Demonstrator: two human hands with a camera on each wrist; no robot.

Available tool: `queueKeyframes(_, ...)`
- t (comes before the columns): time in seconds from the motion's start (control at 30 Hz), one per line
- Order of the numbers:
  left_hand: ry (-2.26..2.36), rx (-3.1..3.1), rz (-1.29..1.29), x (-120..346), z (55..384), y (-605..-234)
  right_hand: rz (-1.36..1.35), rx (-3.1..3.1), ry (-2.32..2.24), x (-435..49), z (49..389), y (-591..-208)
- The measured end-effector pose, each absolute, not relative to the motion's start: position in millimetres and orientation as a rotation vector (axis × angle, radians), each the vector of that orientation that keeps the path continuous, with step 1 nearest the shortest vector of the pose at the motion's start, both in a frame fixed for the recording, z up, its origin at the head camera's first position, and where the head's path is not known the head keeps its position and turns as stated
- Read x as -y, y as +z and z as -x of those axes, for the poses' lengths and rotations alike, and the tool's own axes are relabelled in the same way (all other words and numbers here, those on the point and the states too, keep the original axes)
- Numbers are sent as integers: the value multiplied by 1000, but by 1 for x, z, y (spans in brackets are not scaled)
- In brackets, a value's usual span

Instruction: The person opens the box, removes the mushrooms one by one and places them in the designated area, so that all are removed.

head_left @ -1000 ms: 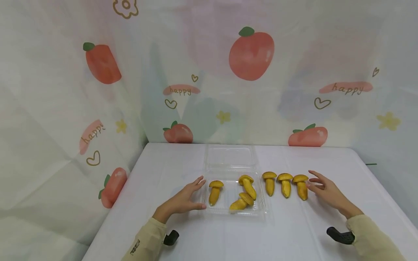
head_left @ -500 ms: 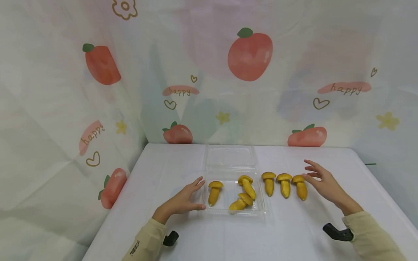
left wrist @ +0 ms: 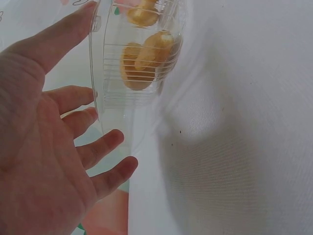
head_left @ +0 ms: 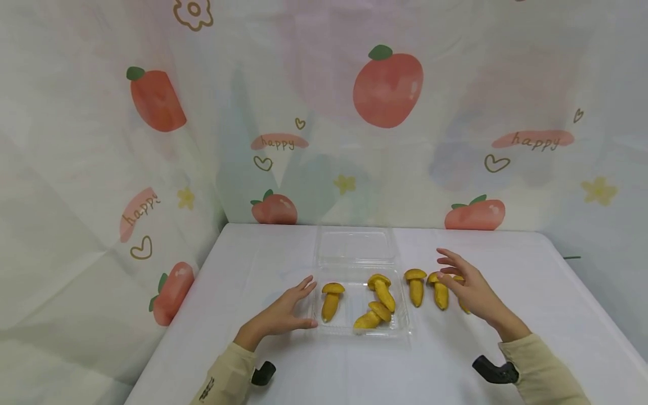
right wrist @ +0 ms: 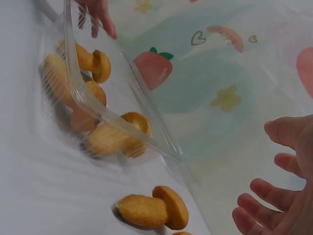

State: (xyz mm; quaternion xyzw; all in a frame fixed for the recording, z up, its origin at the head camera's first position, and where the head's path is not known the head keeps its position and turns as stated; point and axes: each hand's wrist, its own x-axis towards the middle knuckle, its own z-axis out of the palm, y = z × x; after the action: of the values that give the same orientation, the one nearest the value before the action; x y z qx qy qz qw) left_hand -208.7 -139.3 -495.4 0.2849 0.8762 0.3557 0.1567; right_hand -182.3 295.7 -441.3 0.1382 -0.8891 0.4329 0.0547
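A clear plastic clamshell box (head_left: 354, 289) lies opened on the table, its lid (head_left: 356, 246) folded back toward the wall. Inside are one yellow mushroom (head_left: 331, 302) at the left and two others (head_left: 382, 293) at the right, lying against each other. My left hand (head_left: 280, 314) rests at the box's left side, fingers spread and thumb by the near corner; its fingertips meet the rim in the left wrist view. Three mushrooms stand in a row right of the box, including the nearest one (head_left: 416, 288). Over the row's right end hovers my right hand (head_left: 471, 289), fingers apart, holding nothing and partly hiding the rightmost mushroom (head_left: 462, 304).
White cloth covers the table (head_left: 385, 371). Behind and to the left hangs a printed fabric backdrop (head_left: 304, 185) with fruit and "happy" motifs. A black camera mount (head_left: 495, 371) sits under the right wrist, and another mount (head_left: 263, 373) under the left.
My right hand has risen from beside the rightmost mushroom and moved left over the row. The left hand, the box and the mushrooms have kept their places.
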Motion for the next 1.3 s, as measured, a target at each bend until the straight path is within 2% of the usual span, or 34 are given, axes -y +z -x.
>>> queueKeyframes(0.53,1017,-2506,-836,140,208,-496,-514,2701,1501,-234,184,-447)
queueKeyframes(0.8,1012,-2515,-830,141,208,-495,-660,2642,1628,-201,186,-451)
queueKeyframes(1.3,1016,-2507,-813,140,209,-493,-709,2769,1867,-154,193,-470)
